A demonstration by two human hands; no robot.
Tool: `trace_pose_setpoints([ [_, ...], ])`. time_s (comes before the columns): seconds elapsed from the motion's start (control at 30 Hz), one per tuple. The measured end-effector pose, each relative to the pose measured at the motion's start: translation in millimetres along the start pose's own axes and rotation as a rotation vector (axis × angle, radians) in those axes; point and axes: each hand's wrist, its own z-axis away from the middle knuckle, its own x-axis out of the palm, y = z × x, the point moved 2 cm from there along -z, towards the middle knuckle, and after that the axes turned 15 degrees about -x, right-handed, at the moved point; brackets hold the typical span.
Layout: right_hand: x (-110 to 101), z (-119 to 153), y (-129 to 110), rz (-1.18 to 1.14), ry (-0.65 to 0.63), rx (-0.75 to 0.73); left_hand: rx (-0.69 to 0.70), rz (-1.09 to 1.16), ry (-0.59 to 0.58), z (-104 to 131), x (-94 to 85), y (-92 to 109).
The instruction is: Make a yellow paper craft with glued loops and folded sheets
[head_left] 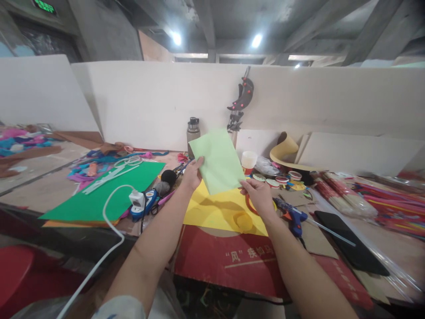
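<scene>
A light green sheet point(217, 161) is held up at a tilt over the table. My left hand point(193, 174) pinches its left edge, and my right hand point(259, 194) grips its lower right corner. Beneath it lies a yellow sheet point(206, 212) on a red board point(212, 257) with printed characters. A yellow round piece point(243, 221) rests on the yellow sheet. Close to my right wrist is a blue glue gun point(295, 217), and a red ring point(251, 205) is partly hidden behind my right hand.
Left are green sheets point(99, 199), a plugged-in power strip point(144, 204) and a white cable point(105, 212). Behind stand a bottle point(193, 130) and a white cup point(249, 160). A dark crescent ornament point(244, 95) hangs on the white partition. Right lie a black phone point(350, 241) and pipe cleaners point(392, 199).
</scene>
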Motion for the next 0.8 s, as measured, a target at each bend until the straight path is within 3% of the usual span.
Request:
trace_pose_setpoints([
  [0.27,4,1,4,-0.023,-0.099,0.004,0.064,0.037,-0.001,1,-7.8,24],
  [0.5,5,2,2,0.007,-0.135,-0.037,0.131,0.034,0.047,-3,-16.1,27],
  [0.8,4,-2,11,0.047,-0.176,-0.103,0.215,-0.046,0.079,13,6.0,27],
])
